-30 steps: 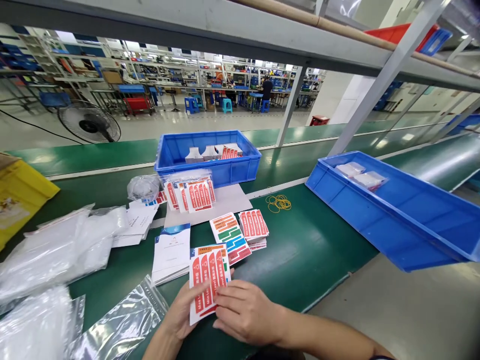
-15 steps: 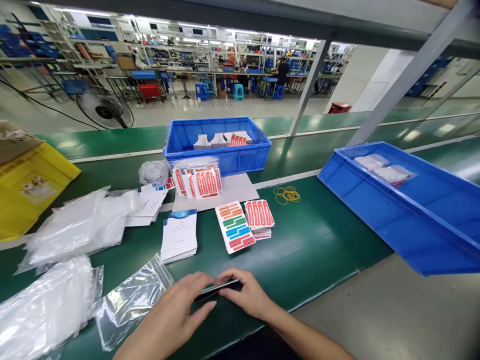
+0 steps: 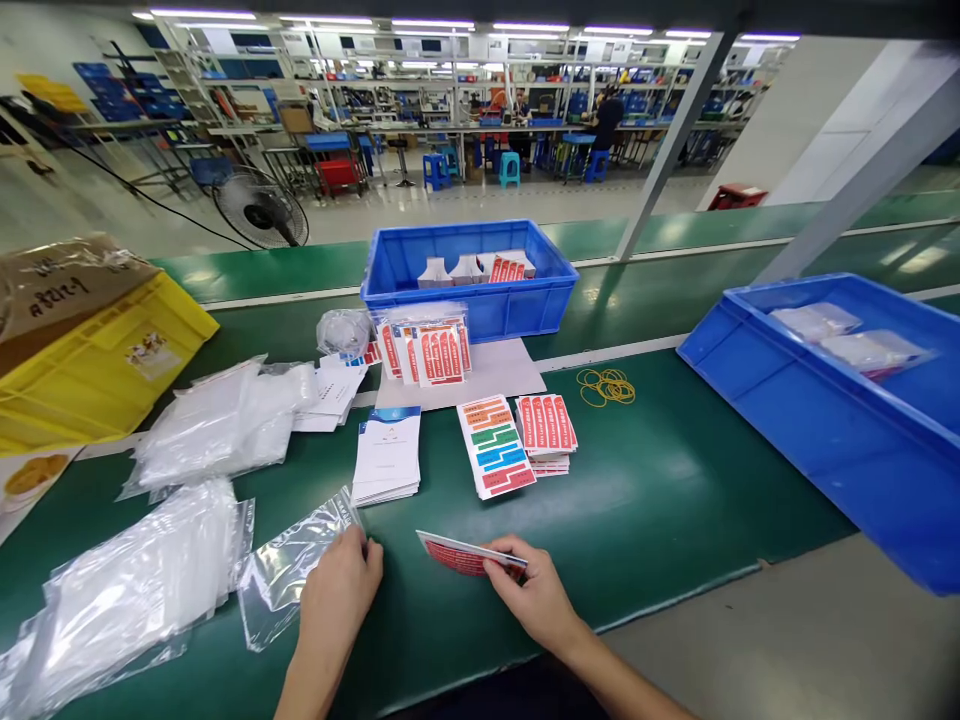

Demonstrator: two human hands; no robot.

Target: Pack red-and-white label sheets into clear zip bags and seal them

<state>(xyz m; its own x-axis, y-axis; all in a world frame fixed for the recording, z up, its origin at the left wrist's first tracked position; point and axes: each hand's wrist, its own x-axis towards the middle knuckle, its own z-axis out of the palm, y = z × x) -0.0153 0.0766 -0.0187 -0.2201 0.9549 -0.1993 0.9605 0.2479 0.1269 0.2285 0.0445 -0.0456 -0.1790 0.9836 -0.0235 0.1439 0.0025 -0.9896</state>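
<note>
My right hand [image 3: 534, 598] pinches a thin set of red sticker sheets [image 3: 466, 553], held nearly flat just above the green table. My left hand [image 3: 343, 582] rests with curled fingers on the right edge of a clear plastic bag [image 3: 292, 560] lying on the table; its fingertips are hidden. Beyond the hands lie a stack of white booklets [image 3: 388, 455], a stack of multicoloured sticker sheets [image 3: 496, 445] and a stack of red sticker sheets [image 3: 546, 424].
A blue bin [image 3: 471, 305] with cards stands behind; bagged sticker sets [image 3: 424, 350] lean on it. A large blue tray [image 3: 810, 420] overhangs at right. A yellow bin [image 3: 97, 365] and heaps of clear bags [image 3: 127, 590] lie left. Yellow rubber bands [image 3: 606, 386] sit mid-table.
The sticker set was held upright in both hands, then laid flat. Now only my right hand holds it, and my left hand has moved left onto the clear bag.
</note>
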